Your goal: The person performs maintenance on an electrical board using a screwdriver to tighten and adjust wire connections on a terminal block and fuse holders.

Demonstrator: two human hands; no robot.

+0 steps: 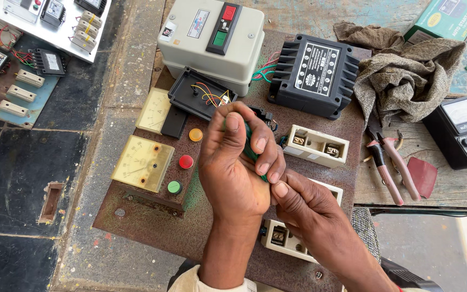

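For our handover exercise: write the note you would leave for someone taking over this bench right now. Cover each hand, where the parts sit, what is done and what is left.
Left hand: curled shut on a green wire, held above the rusty panel.
Right hand: pinching the same wire at its lower end, fingertips against the left hand.
Parts: grey starter box and black module at the panel's far edge; white fuse holders by the hands; two meters and three indicator lamps on the left. Pliers lie to the right, beside the cloth.
Done: parts mounted, some wires run between box and module.
Left: this wire's ends are not visibly connected.
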